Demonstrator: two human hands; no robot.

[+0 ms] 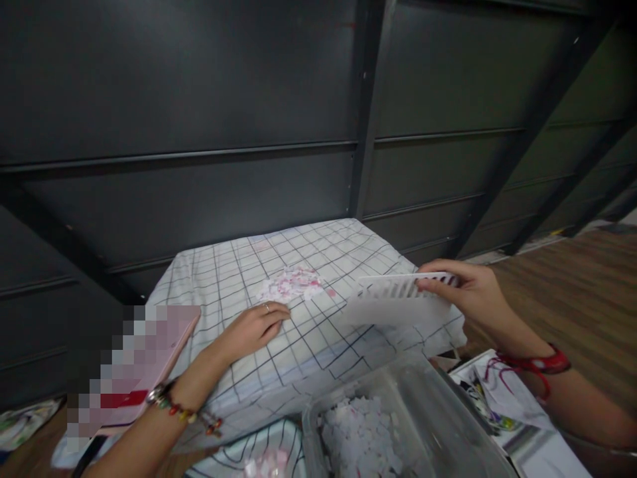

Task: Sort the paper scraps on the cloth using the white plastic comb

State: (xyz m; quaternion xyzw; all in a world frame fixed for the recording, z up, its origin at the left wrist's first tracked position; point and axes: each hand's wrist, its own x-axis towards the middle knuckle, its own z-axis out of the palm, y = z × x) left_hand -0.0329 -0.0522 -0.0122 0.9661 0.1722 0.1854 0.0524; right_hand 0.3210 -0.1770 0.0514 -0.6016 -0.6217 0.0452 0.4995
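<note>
My right hand [465,289] grips a white slotted plastic tray [393,302] by its right end, thumb on the near side. The tray is tilted above the right part of the checked cloth, and its lower part is blurred. On the cloth, my left hand [261,326] rests palm down with loosely bent fingers and nothing visible in it. Just beyond its fingertips lies a loose pile of small white and pink paper-like pieces [291,284]. A single pink piece [332,292] sits to the right of the pile.
A white cloth with dark grid lines [343,245] covers the table. At the near edge stands a clear plastic bin [423,405] with many white pieces [358,435]. Left of it is a striped cloth-lined container [219,465]. A pink case [172,355] lies left. Dark metal panels [199,86] rise behind.
</note>
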